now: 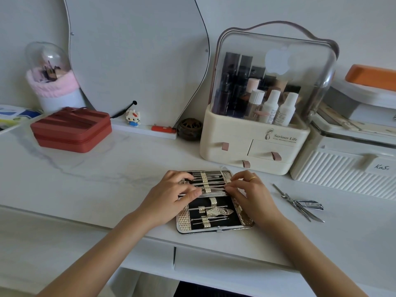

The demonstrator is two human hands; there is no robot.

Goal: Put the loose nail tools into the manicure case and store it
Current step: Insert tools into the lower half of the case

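While curled on a slim tool (214, 191), both hands' fingers (232, 190) over the open manicure case (214, 219).

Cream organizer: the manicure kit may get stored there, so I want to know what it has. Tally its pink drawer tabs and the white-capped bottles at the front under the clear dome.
Cream organizer
Pink drawer tabs: 3
White-capped bottles: 3
Total: 6

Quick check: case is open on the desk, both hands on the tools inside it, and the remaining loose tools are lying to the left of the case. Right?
Not quite. The head view shows the loose tools lying to the right of the manicure case, not the left. The rest holds: the case is open, with the left hand and right hand on its tools.
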